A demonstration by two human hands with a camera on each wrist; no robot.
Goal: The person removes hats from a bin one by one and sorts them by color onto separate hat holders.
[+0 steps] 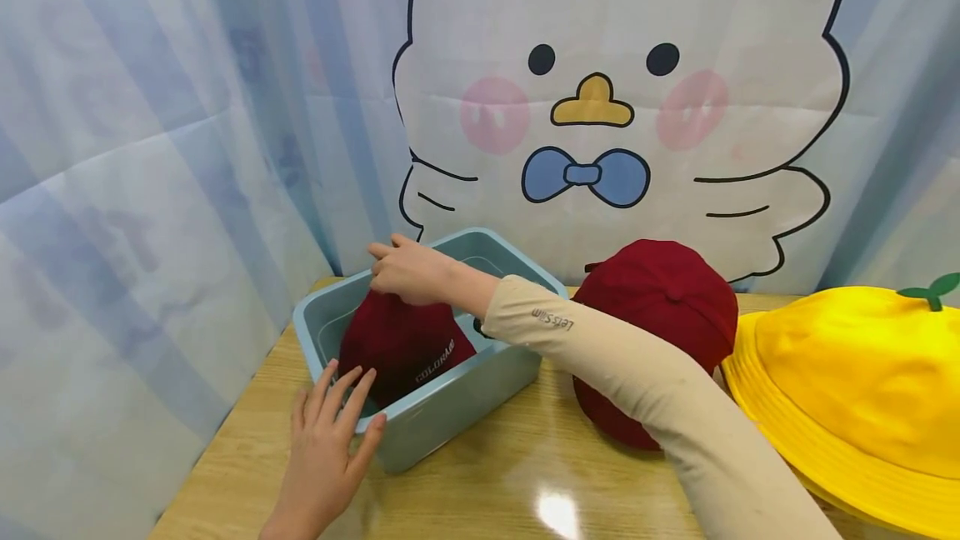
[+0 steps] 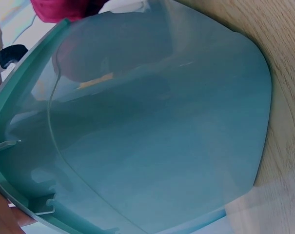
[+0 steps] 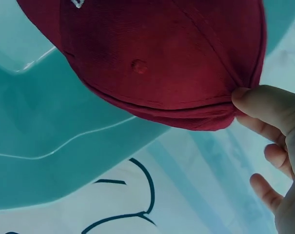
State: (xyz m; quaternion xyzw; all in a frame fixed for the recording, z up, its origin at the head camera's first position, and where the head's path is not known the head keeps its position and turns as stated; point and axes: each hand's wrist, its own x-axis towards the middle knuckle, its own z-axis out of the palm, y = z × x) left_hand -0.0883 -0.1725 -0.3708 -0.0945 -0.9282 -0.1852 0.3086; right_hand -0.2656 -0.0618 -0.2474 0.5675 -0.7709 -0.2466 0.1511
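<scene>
In the head view my right hand pinches the top of a dark red baseball cap inside a light blue plastic bin. The right wrist view shows the thumb and index finger closed on a fold of the red cap, with the other fingers bent loosely away from it. White letters mark the cap's front. My left hand lies at the bin's near left corner, fingers spread and reaching over the rim beside the cap, thumb against the outer wall. The left wrist view is filled mostly by the bin's wall.
Right of the bin, another dark red cap sits on the wooden table, partly behind my right sleeve. A yellow bucket hat with a green sprout stands at the far right. A printed curtain hangs behind the table.
</scene>
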